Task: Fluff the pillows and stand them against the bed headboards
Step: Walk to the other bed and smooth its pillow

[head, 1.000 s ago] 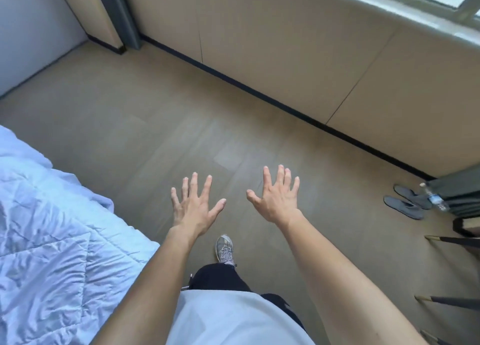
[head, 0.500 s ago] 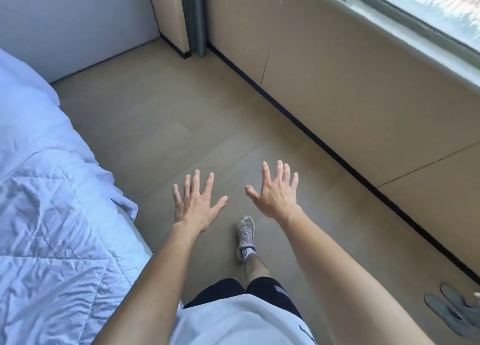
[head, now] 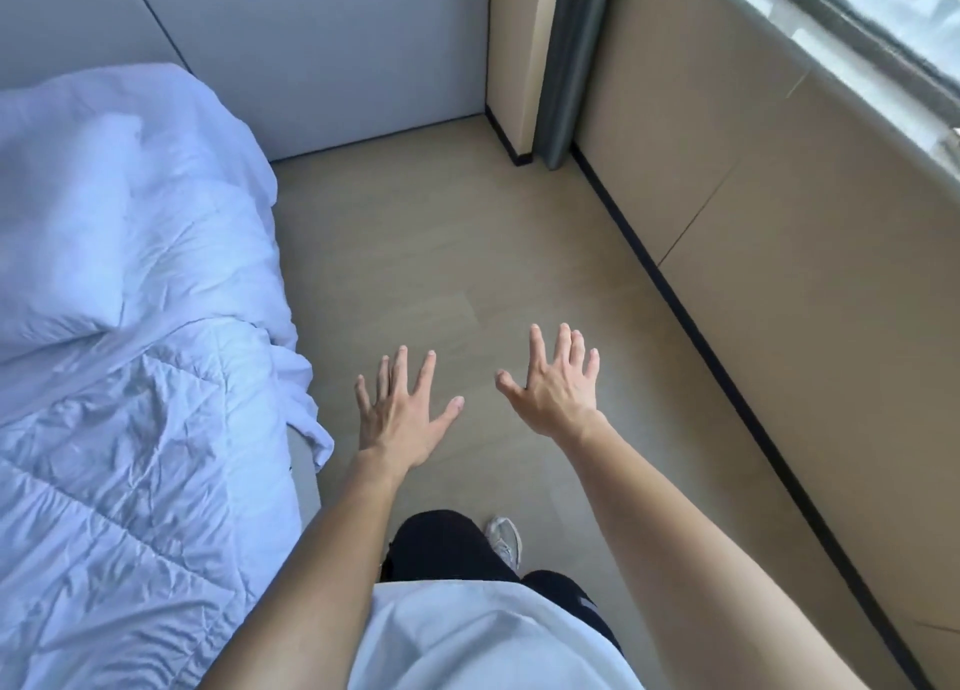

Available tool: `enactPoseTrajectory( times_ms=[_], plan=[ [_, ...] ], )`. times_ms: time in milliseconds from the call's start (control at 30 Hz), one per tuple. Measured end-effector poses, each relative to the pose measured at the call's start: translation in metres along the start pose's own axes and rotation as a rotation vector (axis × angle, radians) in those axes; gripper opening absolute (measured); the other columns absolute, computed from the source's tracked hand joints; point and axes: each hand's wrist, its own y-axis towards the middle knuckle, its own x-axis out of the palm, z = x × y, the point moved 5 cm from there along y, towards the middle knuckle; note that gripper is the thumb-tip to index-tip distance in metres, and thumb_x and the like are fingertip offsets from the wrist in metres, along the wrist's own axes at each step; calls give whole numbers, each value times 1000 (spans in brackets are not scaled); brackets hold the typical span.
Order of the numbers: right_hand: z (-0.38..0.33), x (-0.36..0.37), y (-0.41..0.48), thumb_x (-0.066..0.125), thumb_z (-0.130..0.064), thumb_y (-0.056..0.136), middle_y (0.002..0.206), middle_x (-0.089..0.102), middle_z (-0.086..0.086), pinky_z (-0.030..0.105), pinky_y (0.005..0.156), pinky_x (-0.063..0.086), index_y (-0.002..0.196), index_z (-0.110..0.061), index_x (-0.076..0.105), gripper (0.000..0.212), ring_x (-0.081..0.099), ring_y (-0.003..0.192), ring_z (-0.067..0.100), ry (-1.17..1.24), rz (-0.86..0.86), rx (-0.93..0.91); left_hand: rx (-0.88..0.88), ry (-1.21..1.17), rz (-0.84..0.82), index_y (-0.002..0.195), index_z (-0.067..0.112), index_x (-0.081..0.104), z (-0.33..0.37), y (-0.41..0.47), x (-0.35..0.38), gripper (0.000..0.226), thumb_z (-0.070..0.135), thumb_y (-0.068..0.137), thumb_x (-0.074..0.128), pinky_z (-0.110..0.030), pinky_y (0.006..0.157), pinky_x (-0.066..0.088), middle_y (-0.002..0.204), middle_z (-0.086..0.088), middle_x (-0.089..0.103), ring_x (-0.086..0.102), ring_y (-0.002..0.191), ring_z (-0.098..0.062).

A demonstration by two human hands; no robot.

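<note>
A white pillow (head: pixel 78 211) lies flat at the far end of the bed on the left, its near edge on the crumpled white quilt (head: pixel 130 481). The pale grey wall panel (head: pixel 311 40) stands behind the pillow. My left hand (head: pixel 402 414) is stretched out over the floor just right of the quilt's hanging corner, fingers spread and holding nothing. My right hand (head: pixel 558 388) hovers beside it, also spread and bare. Both hands are well short of the pillow.
A strip of wood floor (head: pixel 441 253) runs between the bed and the beige panelled wall (head: pixel 779 222) under the window (head: pixel 893 19). A grey curtain (head: pixel 566 60) hangs in the far corner. My shoe (head: pixel 504 539) is on the floor below my hands.
The view has swung left and forward along the bed: the pillow and the wall behind it have come into sight, the slippers have left the frame. Both hands stay spread and unfilled.
</note>
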Motion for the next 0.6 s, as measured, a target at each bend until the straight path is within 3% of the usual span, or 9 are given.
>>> enactPoseTrajectory(
  times_ms=[300,600],
  plan=[
    [-93,-36,158,28,-72,89,163,3,24,56,119,4,158,-21,5,89,0,151,37,-75,-27,-177,-156,-26,35,158,32,12,-66,126,-40,82,75,90,30,-61,119,10,167,-10,5,10,152,-32],
    [-233,-84,318,24,-74,89,163,2,23,56,120,4,158,-20,4,90,0,151,37,-144,-34,-291,-272,-105,96,158,31,15,-171,291,-111,82,75,90,32,-61,118,10,167,-10,7,10,152,-32]
  ],
)
